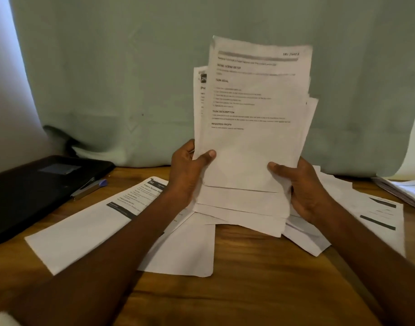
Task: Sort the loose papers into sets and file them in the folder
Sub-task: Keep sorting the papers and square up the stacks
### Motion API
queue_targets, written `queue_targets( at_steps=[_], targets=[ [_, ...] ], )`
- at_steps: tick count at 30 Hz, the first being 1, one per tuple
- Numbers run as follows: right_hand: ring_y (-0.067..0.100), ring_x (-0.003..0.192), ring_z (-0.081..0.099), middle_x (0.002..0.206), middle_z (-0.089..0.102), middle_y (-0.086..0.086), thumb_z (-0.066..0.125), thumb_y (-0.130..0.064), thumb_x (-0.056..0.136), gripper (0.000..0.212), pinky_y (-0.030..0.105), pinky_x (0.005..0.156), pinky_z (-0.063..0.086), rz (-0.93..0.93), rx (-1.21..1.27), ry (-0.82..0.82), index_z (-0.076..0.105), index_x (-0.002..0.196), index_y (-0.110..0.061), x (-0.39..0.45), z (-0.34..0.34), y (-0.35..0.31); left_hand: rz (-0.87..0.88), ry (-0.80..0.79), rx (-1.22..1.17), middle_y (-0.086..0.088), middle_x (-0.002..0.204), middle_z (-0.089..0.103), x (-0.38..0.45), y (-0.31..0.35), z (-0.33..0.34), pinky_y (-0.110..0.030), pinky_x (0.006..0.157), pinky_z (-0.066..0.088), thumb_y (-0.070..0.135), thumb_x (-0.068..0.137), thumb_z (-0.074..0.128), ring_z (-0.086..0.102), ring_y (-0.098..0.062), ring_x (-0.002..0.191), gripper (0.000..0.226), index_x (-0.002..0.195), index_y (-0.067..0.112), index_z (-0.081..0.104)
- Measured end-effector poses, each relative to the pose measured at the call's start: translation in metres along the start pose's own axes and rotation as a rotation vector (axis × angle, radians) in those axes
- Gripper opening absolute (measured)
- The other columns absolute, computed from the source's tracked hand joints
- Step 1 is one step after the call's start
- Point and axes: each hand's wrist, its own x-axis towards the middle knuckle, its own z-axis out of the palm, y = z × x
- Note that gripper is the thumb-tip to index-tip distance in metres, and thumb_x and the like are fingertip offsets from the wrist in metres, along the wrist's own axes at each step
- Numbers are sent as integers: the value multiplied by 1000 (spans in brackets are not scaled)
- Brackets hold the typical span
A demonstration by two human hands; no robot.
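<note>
A stack of printed papers (pixel 253 128) stands upright above the table's middle, its sheets fanned unevenly. My left hand (pixel 187 170) grips its lower left edge, thumb on the front sheet. My right hand (pixel 303 187) grips the lower right edge. The front sheet shows headings and lines of text. More loose papers (pixel 84 231) lie flat on the wooden table (pixel 249 290) under and around my arms. A black folder (pixel 25 191) lies closed at the left.
A pen with a blue cap (pixel 90 188) rests at the folder's right edge. Another pile of sheets (pixel 409 191) sits at the far right edge. A pale green curtain (pixel 131 78) hangs right behind the table.
</note>
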Motion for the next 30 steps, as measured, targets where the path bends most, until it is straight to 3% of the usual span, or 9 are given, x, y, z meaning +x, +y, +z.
queue_targets(
  at_steps=[2, 4, 10, 15, 19, 24, 27, 30],
  targets=[
    [19, 112, 70, 120, 74, 3, 85, -25, 54, 85, 27, 93, 56, -45, -6, 43, 61, 134, -9, 1, 5, 0, 35, -19, 3, 3, 109, 78, 1, 5, 0, -27, 84, 60, 6, 90, 75, 74, -15, 101, 31, 118, 18, 70],
    [19, 110, 71, 119, 74, 3, 86, -27, 54, 83, 28, 93, 56, -71, -28, 51, 63, 132, -10, 2, 5, -6, 32, -59, 22, 5, 108, 78, 3, 8, -4, -26, 83, 60, 11, 88, 77, 74, -14, 100, 31, 118, 19, 70],
    [24, 109, 72, 119, 75, 5, 73, -15, 87, 43, 36, 89, 59, -1, -46, -14, 65, 130, -14, -3, -2, -18, 28, -137, 63, 12, 107, 78, 1, 10, -7, -25, 86, 59, 10, 87, 78, 73, -10, 103, 32, 116, 22, 70],
    [26, 112, 70, 122, 73, 6, 73, -10, 84, 49, 39, 94, 57, -49, -38, -1, 63, 132, -12, -4, 4, -16, 27, -180, 26, -2, 120, 75, -1, 12, -6, -37, 92, 60, 9, 87, 78, 72, -22, 110, 42, 127, 14, 67],
    [21, 108, 72, 117, 76, 3, 76, -12, 79, 49, 30, 87, 58, -55, -74, -6, 66, 127, -14, -7, 9, -15, -42, -228, 48, -1, 118, 76, -8, 3, -4, -32, 90, 59, 8, 82, 82, 72, -19, 109, 45, 125, 14, 69],
    [19, 109, 72, 118, 75, 0, 74, -8, 88, 45, 34, 94, 57, -96, -89, 125, 65, 131, -15, -2, 2, -13, -168, -294, 58, 0, 114, 77, -11, -7, -5, -27, 80, 61, 6, 84, 80, 75, -17, 102, 40, 121, 15, 70],
    [21, 111, 71, 119, 75, 1, 72, -9, 90, 40, 34, 93, 58, -63, -46, 101, 65, 130, -15, -2, 5, -13, -188, -284, 85, 5, 113, 77, -11, -14, -5, -25, 84, 60, 11, 84, 80, 74, -12, 103, 37, 118, 22, 70],
    [26, 112, 70, 123, 73, 7, 68, -18, 95, 36, 40, 95, 56, 21, 8, 53, 65, 131, -11, -4, 12, -12, -230, -182, 16, -1, 115, 77, -2, -19, -8, -32, 88, 60, 8, 87, 77, 74, -16, 103, 32, 117, 20, 71]
  ],
)
